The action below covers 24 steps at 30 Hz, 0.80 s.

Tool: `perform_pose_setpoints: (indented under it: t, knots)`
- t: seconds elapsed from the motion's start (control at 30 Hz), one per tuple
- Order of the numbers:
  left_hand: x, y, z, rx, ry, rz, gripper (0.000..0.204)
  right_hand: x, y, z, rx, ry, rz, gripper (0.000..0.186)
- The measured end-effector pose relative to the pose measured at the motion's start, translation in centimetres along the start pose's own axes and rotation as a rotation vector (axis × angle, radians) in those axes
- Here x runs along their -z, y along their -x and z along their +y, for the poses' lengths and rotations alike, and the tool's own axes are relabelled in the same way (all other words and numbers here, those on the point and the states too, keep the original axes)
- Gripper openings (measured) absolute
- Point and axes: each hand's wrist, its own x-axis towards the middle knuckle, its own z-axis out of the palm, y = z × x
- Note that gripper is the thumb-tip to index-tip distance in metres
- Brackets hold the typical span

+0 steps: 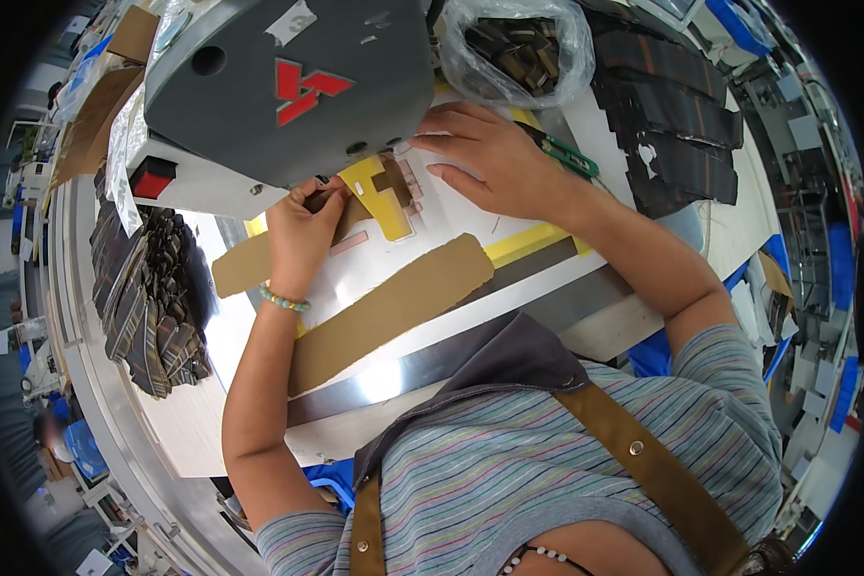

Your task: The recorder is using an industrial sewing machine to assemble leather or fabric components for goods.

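Observation:
My left hand [302,230] pinches the end of a brown strip [240,264] beside a yellow T-shaped template [390,216], under the front edge of a grey machine head [230,125]. A small brown piece [394,180] lies on the template, next to pinkish rectangles on the white plate [432,230]. My right hand [490,163] is right of the template, palm down, fingers apart and slightly bent, fingertips near the machine. Green thread snips [562,154] lie just beyond it. A long brown strip [384,317] with uneven edges lies nearer me, across the plate.
Dark striped fabric pieces are heaped at left [144,307] and layered at back right [672,125]. A clear bag of dark pieces [518,53] stands behind the snips, and cardboard [101,120] at upper left. A metal strip [341,392] runs along the table's front.

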Motion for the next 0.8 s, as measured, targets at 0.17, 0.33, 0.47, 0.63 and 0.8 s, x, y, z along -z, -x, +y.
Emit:
perform_pose_setpoints:
  t: [0.17, 0.33, 0.47, 0.63, 0.8]
  knots:
    - [0.1, 0.0, 0.1, -0.001, -0.046, 0.003, 0.016, 0.0, 0.1, -0.4, 0.072, -0.166, -0.132, 0.038]
    - [0.2, -0.1, -0.1, -0.011, -0.001, -0.002, 0.017, -0.2, -0.2, -0.8, 0.213, -0.008, -0.272, 0.041]
    - [2.0, 0.5, 0.5, -0.109, -0.066, -0.073, 0.018, 0.0, -0.4, -0.7, 0.21, 0.008, -0.333, 0.042]
    - [4.9, 4.7, 1.2, -0.379, -0.761, 0.128, 0.046, 0.3, -0.4, -0.9, 0.198, -0.004, -0.333, 0.038]
    - [5.1, 10.0, 1.2, -0.323, -0.849, -0.111, 0.061, 0.3, -0.4, -1.0, 0.17, -0.017, -0.318, 0.035]
